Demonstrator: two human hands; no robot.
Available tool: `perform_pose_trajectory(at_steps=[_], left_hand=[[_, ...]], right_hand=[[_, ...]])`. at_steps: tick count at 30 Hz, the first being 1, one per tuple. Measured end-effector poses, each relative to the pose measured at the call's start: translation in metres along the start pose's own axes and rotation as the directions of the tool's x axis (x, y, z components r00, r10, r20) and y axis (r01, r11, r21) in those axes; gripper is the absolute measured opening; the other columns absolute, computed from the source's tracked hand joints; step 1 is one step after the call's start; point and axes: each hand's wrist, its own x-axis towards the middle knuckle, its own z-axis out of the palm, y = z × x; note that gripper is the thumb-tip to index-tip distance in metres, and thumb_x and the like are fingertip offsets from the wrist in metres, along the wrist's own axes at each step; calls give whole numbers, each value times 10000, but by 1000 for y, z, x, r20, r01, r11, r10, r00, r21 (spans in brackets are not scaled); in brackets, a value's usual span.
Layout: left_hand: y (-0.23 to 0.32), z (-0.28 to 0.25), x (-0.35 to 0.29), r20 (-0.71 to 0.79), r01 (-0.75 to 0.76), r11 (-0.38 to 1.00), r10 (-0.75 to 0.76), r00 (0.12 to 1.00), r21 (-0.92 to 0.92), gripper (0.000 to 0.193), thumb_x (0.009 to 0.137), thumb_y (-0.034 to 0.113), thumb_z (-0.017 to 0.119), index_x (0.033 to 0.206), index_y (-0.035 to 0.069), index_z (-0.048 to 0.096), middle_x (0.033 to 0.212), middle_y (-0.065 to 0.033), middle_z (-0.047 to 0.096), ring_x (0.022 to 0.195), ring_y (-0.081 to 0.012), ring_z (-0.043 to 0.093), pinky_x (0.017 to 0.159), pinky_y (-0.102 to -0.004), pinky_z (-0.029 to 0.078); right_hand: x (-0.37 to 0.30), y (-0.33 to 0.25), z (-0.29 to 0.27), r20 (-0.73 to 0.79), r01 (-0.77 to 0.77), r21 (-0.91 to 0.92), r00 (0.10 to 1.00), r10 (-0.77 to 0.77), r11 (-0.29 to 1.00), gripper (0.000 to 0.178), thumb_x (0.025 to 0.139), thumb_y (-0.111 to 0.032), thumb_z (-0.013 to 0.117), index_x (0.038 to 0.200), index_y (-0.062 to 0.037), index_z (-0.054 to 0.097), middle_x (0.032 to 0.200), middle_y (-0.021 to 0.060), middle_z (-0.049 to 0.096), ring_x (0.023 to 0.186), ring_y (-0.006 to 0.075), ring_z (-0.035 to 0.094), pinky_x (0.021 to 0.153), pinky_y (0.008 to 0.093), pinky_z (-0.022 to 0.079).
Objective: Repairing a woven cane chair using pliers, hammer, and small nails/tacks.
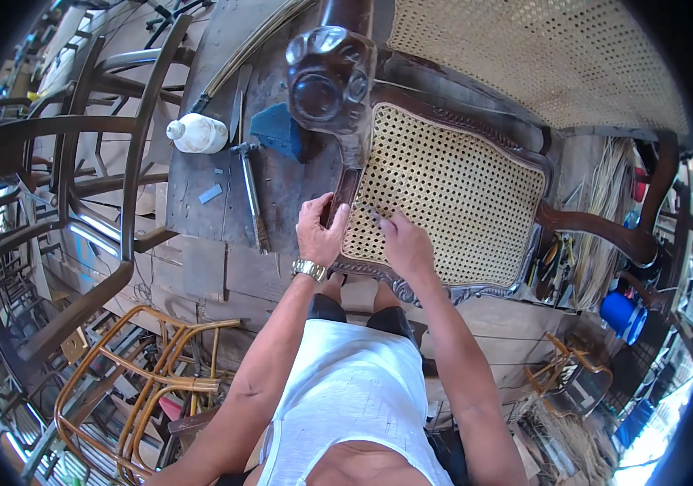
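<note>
A dark carved wooden chair frame [338, 197] with a woven cane panel [452, 194] lies on the workbench in front of me. My left hand [322, 231], a metal watch on its wrist, grips the frame's left rail, its thumb along the inner edge beside the cane. Over the lower left of the panel, my right hand [405, 241] is closed on a small thin tool [372, 213]. The tool's tip points at the cane near the left rail; most of it is hidden in my fingers, so its kind cannot be made out.
On the bench to the left are a hammer [249, 182], a white bottle [198, 133], a blue block [277, 131] and a bundle of cane strands [253, 44]. Another cane panel [541, 57] rises behind. Wooden chair frames [140, 138] crowd the left, a rattan frame [152, 377] below them.
</note>
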Motion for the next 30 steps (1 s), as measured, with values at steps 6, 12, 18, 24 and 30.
perform_pose_trajectory(at_steps=[6,12,18,24,30], left_hand=[[13,-7,29,93,11,1000,-10,996,-7,424,823,245,865,1152,20,721,994,-106,726,853,-195,708,800,-327,574],[9,-10,47,282,150,988,-156,947,45,559,808,262,888,1240,-17,668,1011,-112,769,895,-143,717,836,-301,577],[3,-16,59,458,289,951,-208,864,-114,550,846,209,864,1287,-23,631,1076,-104,757,928,-135,701,829,-278,570],[13,-23,69,538,323,942,-227,812,-89,565,845,203,869,1295,-33,621,1101,-102,748,966,-130,694,863,-277,569],[19,-25,72,556,305,952,-250,793,-7,597,825,229,887,1281,-55,625,1096,-102,752,951,-129,698,858,-277,568]], right_hand=[[-52,44,13,-35,21,162,999,-15,987,298,1029,-308,520,1011,-42,652,847,249,697,826,454,681,747,555,522],[-68,57,23,-48,14,187,999,-5,982,286,1033,-310,525,1028,-51,647,839,234,698,807,456,678,722,555,522],[-73,63,25,15,-88,285,996,87,955,312,1040,-347,515,1008,-60,634,853,225,699,841,461,676,733,566,519],[-75,70,33,6,-112,306,993,116,945,314,1041,-364,515,1003,-74,629,863,222,698,855,460,677,752,568,519],[-72,64,26,51,-163,292,987,155,942,310,1037,-365,524,1003,-77,632,871,210,702,867,445,681,763,554,522]])
